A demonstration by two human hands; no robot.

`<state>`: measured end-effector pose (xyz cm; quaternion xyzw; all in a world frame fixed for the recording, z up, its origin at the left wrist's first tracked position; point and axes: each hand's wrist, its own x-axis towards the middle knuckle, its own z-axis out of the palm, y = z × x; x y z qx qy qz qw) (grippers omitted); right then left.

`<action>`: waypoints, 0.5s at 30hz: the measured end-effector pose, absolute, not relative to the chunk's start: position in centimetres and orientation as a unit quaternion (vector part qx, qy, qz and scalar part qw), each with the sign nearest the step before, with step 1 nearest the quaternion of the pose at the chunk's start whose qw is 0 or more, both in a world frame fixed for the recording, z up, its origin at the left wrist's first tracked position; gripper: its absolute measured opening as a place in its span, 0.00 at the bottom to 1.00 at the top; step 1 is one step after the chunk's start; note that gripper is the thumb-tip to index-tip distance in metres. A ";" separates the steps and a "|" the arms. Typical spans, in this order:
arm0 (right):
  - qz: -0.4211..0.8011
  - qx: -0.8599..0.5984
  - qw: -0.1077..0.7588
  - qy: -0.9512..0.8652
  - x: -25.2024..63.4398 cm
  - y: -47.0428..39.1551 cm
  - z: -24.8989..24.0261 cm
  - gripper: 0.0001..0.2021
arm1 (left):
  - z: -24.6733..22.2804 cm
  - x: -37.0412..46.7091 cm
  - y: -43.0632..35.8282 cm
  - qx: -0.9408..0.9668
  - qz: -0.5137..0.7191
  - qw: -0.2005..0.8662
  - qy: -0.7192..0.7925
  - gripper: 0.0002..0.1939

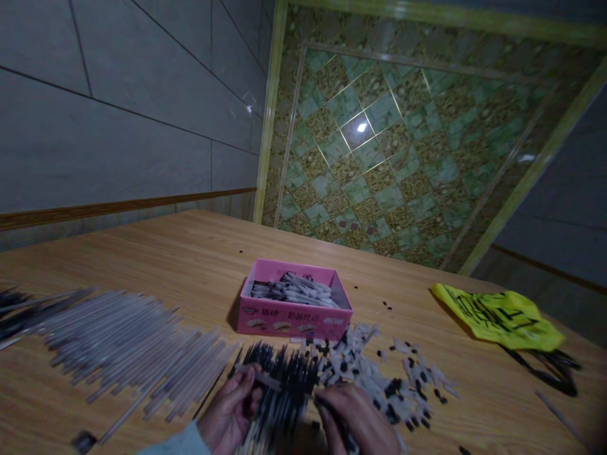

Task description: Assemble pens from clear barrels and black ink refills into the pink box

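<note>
At the bottom centre, my left hand [232,404] is closed on a short greyish translucent tube [262,377], pinched between thumb and fingers. My right hand [355,420] is to its right, blurred, with its fingers pressed together; what they hold is too blurred to name. Both hands are over a pile of thin dark refills [289,379]. Behind them stands an open pink box [294,320] with many grey and white pens [296,289] inside. Small clear and black caps [374,373] lie scattered right of the refills.
Many clear tubes [128,341] lie spread across the left of the wooden table [190,253], with dark sticks [28,309] at the far left. A yellow bag [502,316] with black straps lies at the right. Tiled walls border the table.
</note>
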<state>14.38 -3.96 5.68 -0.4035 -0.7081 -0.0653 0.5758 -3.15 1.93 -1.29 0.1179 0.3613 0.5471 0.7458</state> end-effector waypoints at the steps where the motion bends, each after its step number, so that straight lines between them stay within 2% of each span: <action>1: -0.055 -0.400 0.570 -0.715 14.3 -3.9 5.5 0.11 | -1.3 -3.1 1.8 0.122 0.539 0.752 0.359 0.08; 5: 0.035 -0.399 0.507 -0.763 14.6 -3.6 5.5 0.11 | -1.2 -3.1 1.4 0.134 0.514 0.774 0.345 0.09; 9: 0.099 -0.496 0.456 -0.732 16.6 -3.2 6.2 0.08 | -0.9 -3.2 1.7 0.076 0.532 0.767 0.350 0.07; 12: 0.101 -0.593 0.309 -0.737 18.2 -2.8 6.4 0.07 | -0.8 -3.4 2.0 0.043 0.541 0.763 0.351 0.08; 15: 0.090 -0.617 0.143 -0.768 18.8 -2.5 5.8 0.10 | -0.6 -3.4 2.0 0.038 0.539 0.762 0.357 0.08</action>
